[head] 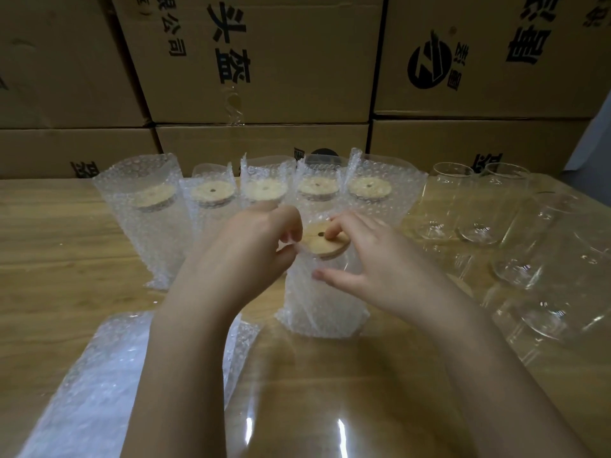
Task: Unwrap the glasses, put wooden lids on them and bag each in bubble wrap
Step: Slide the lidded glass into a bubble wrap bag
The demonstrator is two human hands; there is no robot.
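Note:
A glass with a round wooden lid (325, 241) stands in a bubble wrap bag (322, 302) at the table's middle. My left hand (254, 239) pinches the bag's upper edge at the lid's left side. My right hand (360, 259) has a fingertip on the lid top, and its thumb lies against the bag's front. Behind them stands a row of several bagged, lidded glasses (264, 190). Bare glasses (449, 200) stand at the right.
A stack of flat bubble wrap bags (99, 375) lies near left. A clear plastic sheet (330, 408) covers the near table. More clear glasses and plastic wrap (545, 252) crowd the right side. Cardboard boxes (264, 61) wall off the back.

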